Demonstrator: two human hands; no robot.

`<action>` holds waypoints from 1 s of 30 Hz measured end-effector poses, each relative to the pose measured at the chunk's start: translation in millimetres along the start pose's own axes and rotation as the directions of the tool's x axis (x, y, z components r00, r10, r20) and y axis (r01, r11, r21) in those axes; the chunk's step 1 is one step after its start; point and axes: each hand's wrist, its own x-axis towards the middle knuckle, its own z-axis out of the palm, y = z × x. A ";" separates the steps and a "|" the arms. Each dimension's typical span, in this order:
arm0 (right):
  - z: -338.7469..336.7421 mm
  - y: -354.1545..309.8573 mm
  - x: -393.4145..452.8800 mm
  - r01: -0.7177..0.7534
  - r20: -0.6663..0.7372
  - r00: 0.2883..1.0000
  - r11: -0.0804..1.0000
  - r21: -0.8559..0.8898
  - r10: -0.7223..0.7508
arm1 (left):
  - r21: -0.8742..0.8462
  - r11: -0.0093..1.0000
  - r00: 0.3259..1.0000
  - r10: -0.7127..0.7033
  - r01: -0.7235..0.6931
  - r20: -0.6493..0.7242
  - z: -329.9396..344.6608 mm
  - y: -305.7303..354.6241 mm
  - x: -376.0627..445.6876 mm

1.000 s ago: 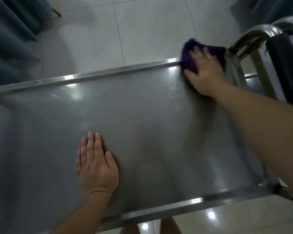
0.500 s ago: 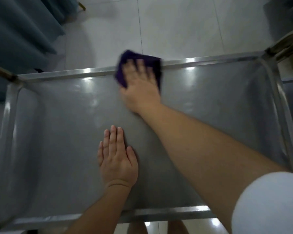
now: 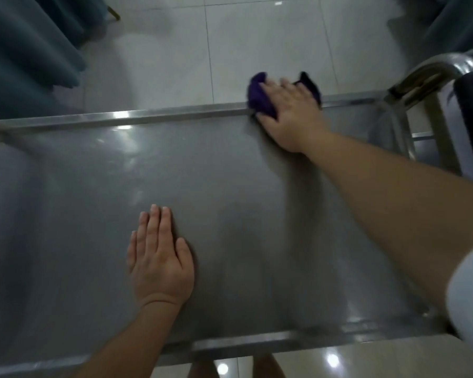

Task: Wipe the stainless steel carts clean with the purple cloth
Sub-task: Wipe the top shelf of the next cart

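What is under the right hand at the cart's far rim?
The purple cloth lies under the right hand, bunched over the far rim of the stainless steel cart. Its ends stick out past the fingers; the part beneath the palm is covered.

Right hand (image 3: 290, 113) flat on purple cloth (image 3: 260, 98) at cart (image 3: 93, 186) top's far edge; left hand (image 3: 159, 257) palm-down near the near edge.

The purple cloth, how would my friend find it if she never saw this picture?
Start at the big steel cart. Follow its far rim toward the right, where the right hand presses flat. The purple cloth bunches under those fingers, the only purple thing among grey metal and pale tiles.
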 end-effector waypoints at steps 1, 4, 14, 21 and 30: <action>-2.9 24.3 -8.6 -0.058 -0.005 0.998 0.998 0.010 0.058 | -0.002 1.000 1.000 0.000 0.000 -0.002 -0.5 -0.1 -0.1; -8.8 87.1 -38.1 -0.239 -0.028 0.970 0.969 0.052 0.241 | -0.016 1.000 1.000 -0.010 0.010 0.003 -3.3 1.6 -0.6; 17.3 122.8 -173.2 -0.486 -0.114 0.860 0.867 0.110 0.497 | -0.010 1.000 1.000 -0.001 0.001 0.019 -8.2 5.5 1.0; 56.0 79.6 -342.7 -0.600 -0.049 0.788 0.783 0.165 0.614 | -0.020 1.000 1.000 0.013 -0.013 -0.004 -8.4 6.6 0.5; 69.7 53.9 -399.8 -0.425 0.090 0.904 0.902 0.081 0.418 | -0.016 1.000 0.999 0.015 -0.014 0.034 -9.2 7.0 0.2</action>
